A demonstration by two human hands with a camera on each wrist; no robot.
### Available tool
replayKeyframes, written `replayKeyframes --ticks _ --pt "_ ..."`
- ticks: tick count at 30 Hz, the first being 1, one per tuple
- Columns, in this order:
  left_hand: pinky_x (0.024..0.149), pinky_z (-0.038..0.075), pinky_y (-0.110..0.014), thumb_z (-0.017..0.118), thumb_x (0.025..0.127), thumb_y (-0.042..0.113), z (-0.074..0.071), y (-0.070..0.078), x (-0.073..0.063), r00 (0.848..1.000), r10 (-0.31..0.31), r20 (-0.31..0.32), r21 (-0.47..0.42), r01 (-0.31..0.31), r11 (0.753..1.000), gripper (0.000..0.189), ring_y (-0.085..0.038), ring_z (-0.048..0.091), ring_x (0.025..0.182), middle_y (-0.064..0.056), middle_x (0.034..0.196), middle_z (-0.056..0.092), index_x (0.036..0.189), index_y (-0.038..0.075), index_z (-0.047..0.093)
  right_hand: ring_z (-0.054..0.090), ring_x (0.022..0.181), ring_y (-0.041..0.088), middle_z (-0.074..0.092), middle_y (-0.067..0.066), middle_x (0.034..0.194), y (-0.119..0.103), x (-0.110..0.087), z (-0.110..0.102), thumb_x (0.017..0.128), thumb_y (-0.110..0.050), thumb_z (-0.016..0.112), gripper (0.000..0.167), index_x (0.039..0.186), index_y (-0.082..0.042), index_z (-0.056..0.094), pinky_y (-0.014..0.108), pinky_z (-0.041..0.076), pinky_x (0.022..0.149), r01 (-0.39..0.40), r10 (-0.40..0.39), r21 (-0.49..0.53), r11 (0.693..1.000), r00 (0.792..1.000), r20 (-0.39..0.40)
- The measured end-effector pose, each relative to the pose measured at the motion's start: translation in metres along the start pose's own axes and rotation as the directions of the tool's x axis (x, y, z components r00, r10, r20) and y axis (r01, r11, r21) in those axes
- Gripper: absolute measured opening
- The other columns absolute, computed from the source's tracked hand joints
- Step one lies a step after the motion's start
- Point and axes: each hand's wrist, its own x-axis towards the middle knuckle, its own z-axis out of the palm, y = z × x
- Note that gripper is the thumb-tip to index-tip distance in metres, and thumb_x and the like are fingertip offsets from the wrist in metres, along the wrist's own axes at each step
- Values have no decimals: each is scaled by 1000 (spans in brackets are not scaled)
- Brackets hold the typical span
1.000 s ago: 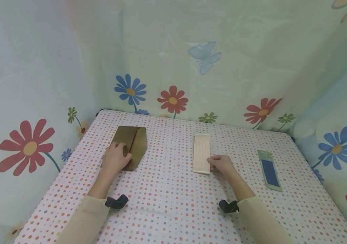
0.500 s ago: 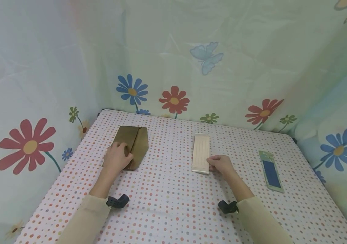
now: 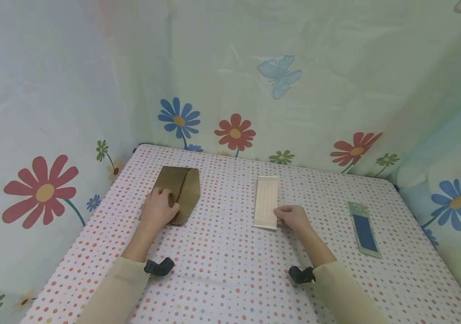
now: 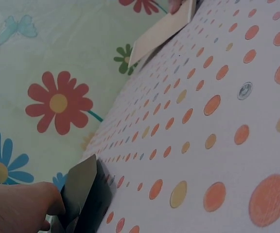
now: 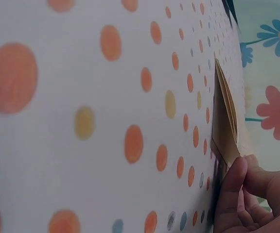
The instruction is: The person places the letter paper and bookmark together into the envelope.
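My left hand (image 3: 159,208) grips a gold-brown folded envelope (image 3: 187,193) with a pointed flap, lying on the left of the table; its fingers are bent over the envelope and cover part of it. In the left wrist view, the envelope (image 4: 81,187) stands partly raised off the cloth. My right hand (image 3: 294,217) pinches the right edge of a narrow cream folded paper (image 3: 266,200) with fine lines along its length. Several layers of this paper (image 5: 225,109) show in the right wrist view, between thumb and fingers.
To the right lies a slim green and blue piece (image 3: 365,230), like a card or packet. A white cloth with coloured dots covers the table (image 3: 222,270). Flower-printed curtains (image 3: 214,67) enclose it at the back and both sides.
The head view has turned slightly left. Against the table, my right hand and the cream paper have shifted a little left. My left hand keeps its grip on the envelope.
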Motion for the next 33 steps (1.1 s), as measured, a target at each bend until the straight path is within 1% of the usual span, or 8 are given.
replayKeyframes --ticks 3,10,12,17,20,24,29,33 --pt "88 44 -60 59 84 33 0 1 -1 1000 -5 3 1 5 1000 53 -44 49 116 -23 132 45 129 5 54 64 70 9 67 10 94 0 0 3 91 -21 62 34 117 1 59 15 51 57 2 -2 -6 1000 1000 6" --pt "88 44 -60 60 84 34 0 1 -1 1000 -10 7 -3 10 1000 52 -44 49 117 -23 131 45 128 6 54 65 69 9 67 12 96 1 -2 5 91 -22 62 36 116 3 59 16 52 61 65 -64 -33 997 998 26" --pt "88 44 -60 60 84 34 -1 0 -1 1000 -10 6 -1 10 1000 52 -44 49 116 -23 132 45 128 6 55 64 69 8 67 12 96 0 -2 6 91 -22 62 35 116 3 59 15 52 60 63 -62 -35 997 998 22" --pt "88 44 -60 60 84 34 -2 0 0 1000 -10 14 -7 10 1000 52 -44 50 115 -23 132 44 128 7 54 63 68 8 66 10 94 -2 0 11 91 -22 61 34 116 2 59 13 50 56 31 -31 -16 999 1000 6" --pt "89 43 -60 60 84 34 -2 -1 0 1000 -14 23 -10 14 1000 53 -44 49 116 -24 134 43 129 7 54 63 68 8 66 10 96 -3 0 13 91 -21 61 34 116 2 59 14 51 58 37 -37 -1 999 999 11" --pt "91 42 -60 60 84 34 -2 -1 2 999 -18 32 -8 18 1000 54 -45 48 118 -24 135 42 129 7 53 64 68 8 66 11 96 -5 -3 15 91 -20 61 35 116 4 59 17 53 62 67 -67 14 998 997 24" --pt "91 43 -60 61 83 34 -4 0 2 999 -20 42 -6 21 1000 54 -44 47 118 -24 135 41 129 6 53 64 67 8 66 9 91 -7 -4 18 91 -19 61 35 115 5 59 19 54 64 94 -95 29 995 995 39" --pt "91 43 -60 62 83 34 -3 0 5 999 -19 46 0 19 1000 55 -44 47 119 -24 136 41 130 7 53 64 67 8 66 10 92 -9 -4 21 91 -19 61 35 116 5 60 19 54 64 93 -95 42 995 995 41"
